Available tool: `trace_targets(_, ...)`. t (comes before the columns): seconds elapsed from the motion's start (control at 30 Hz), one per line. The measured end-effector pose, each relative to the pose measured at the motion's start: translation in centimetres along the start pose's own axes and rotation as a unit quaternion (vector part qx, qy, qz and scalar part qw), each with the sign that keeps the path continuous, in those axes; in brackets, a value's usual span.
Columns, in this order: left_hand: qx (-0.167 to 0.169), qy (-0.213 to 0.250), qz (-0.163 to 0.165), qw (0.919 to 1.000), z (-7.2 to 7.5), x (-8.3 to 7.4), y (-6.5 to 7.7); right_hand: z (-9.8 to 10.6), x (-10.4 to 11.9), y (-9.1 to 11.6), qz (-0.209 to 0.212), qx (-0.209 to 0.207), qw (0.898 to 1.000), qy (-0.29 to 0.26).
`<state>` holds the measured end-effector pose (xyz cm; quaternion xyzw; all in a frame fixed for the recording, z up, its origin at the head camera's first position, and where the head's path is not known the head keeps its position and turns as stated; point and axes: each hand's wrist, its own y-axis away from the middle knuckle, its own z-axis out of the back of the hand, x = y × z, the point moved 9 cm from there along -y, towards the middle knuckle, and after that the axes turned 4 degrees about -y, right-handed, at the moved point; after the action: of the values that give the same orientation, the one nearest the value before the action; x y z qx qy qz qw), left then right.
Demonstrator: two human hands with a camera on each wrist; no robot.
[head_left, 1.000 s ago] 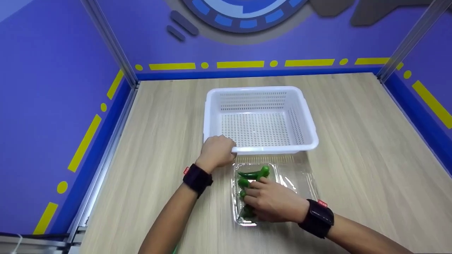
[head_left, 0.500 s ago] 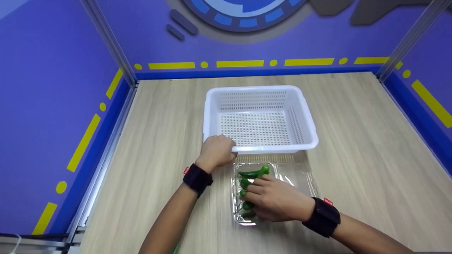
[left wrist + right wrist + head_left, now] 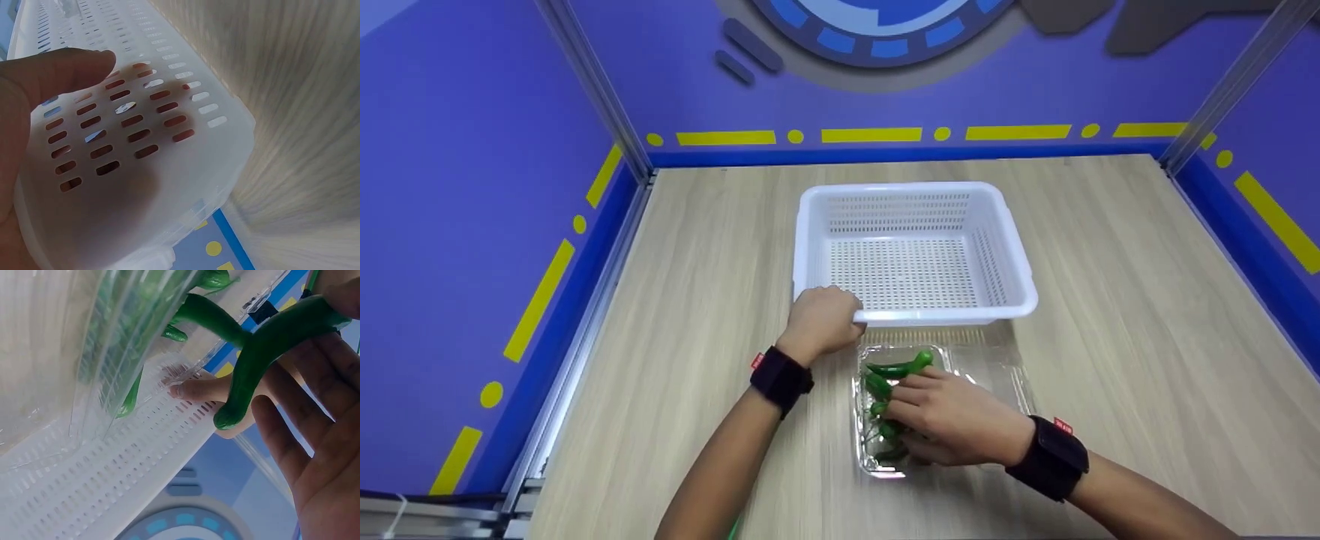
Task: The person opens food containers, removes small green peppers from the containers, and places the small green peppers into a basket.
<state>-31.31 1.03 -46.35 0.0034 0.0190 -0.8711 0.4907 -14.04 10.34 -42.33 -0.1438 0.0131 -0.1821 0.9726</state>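
Note:
My left hand [image 3: 821,319] grips the near left corner of a white slotted plastic basket [image 3: 937,316]. In the left wrist view its thumb [image 3: 84,68] lies against the outer wall, and the fingers show dimly through the slots. My right hand [image 3: 952,416] is over a clear plastic box [image 3: 864,466] in front of the basket. The right wrist view shows it pinching a curved green chili pepper [image 3: 281,333] between thumb and fingers. Several other green peppers [image 3: 879,386] lie in the box, partly hidden by the hand.
The clear lid [image 3: 994,379] lies opened to the right of the box. The basket floor [image 3: 900,270] shows bare perforated plastic. Blue panels [image 3: 847,112] enclose the wooden table [image 3: 720,247] at the back and both sides.
My right hand has shifted slightly right and away from me, uncovering more of the peppers in the box. Some peppers there have moved a little. The left hand stays on the basket corner.

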Motion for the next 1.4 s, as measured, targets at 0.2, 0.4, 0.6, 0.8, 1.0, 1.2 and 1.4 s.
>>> trace_targets(0.2,0.003,0.0,-0.001,1.0,-0.1,0.0,0.0,0.1,-0.2,0.2,-0.008,0.01,0.999,-0.049)
trace_targets(0.4,0.012,0.0,0.001,0.9999,-0.1,0.0,-0.1,0.6,-0.9,0.4,-0.023,0.012,0.998,-0.059)
trace_targets(0.6,0.014,-0.002,0.003,0.9999,-0.1,0.1,-0.2,1.1,-1.1,0.3,-0.017,0.004,0.999,-0.031)
trace_targets(0.8,0.014,0.001,0.003,0.9999,-0.1,0.1,-0.1,1.6,-1.4,0.3,-0.02,-0.001,1.0,-0.024)
trace_targets(1.0,0.02,0.009,0.008,0.9997,-0.1,0.1,-0.1,2.0,-2.3,0.3,-0.038,-0.013,0.999,-0.015)
trace_targets(1.2,0.011,0.003,0.005,0.9999,0.1,-0.1,-0.2,2.6,-3.4,0.5,-0.054,-0.027,0.998,-0.013)
trace_targets(1.4,0.012,0.007,0.004,0.9999,0.1,-0.1,-0.1,3.2,-4.7,0.8,-0.068,-0.046,0.997,-0.011)
